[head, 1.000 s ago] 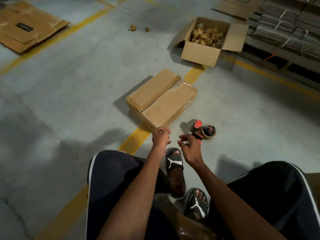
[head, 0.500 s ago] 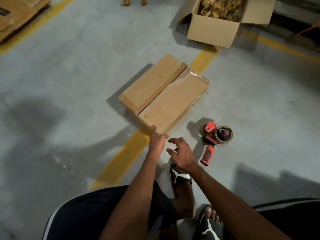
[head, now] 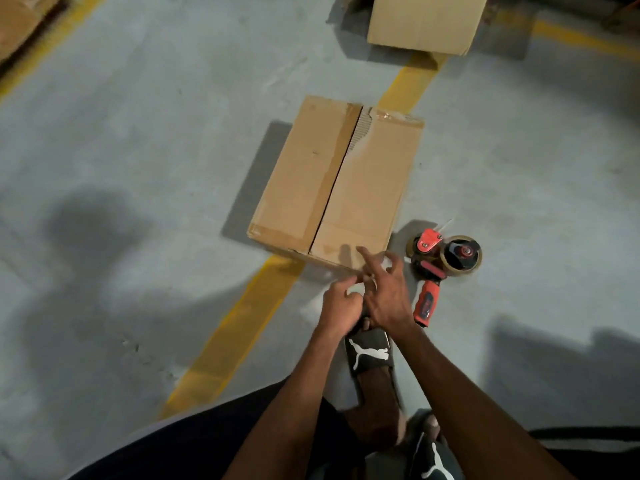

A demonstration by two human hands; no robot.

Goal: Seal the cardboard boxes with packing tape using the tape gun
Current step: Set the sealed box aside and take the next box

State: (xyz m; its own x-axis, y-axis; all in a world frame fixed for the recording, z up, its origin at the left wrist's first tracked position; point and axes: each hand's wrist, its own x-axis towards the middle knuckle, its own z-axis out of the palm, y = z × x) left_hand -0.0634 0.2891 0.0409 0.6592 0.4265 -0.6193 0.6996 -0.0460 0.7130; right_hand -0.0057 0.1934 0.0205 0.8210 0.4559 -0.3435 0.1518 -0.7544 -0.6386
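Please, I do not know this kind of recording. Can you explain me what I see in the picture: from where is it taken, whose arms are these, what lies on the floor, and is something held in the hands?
There is no machine here. A person wears a camera on the head, so the picture looks down at their own arms, knees and sandals. On the grey floor lies a closed cardboard box; its middle seam looks not yet taped. Right of it lies a red tape gun with a roll of tape; no hand touches it. The left hand and the right hand meet just in front of the box's near edge. The picture is blurred there, so I cannot tell whether they hold anything. At the top edge stands a second box.
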